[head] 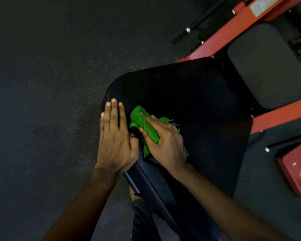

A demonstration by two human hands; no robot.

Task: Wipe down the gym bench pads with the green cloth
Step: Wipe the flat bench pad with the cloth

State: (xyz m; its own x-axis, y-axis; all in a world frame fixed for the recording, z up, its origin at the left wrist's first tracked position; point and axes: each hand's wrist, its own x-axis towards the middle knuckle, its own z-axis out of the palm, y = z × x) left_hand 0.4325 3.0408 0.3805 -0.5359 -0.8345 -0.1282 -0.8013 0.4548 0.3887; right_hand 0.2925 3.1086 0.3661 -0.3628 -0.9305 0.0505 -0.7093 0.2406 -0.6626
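Observation:
A large black bench pad (189,101) fills the middle of the head view. The crumpled green cloth (146,127) lies on its near left part. My right hand (163,141) presses down on the cloth, fingers wrapped over it. My left hand (115,134) lies flat along the pad's left edge, fingers straight and together, holding nothing. A second, smaller black pad (268,66) sits farther right on the red frame (233,30).
Dark speckled rubber floor (42,84) spreads to the left. A black bar (198,23) lies at the top by the red frame. A red plate or box (295,169) sits at the right edge, with another black bar (285,141) above it.

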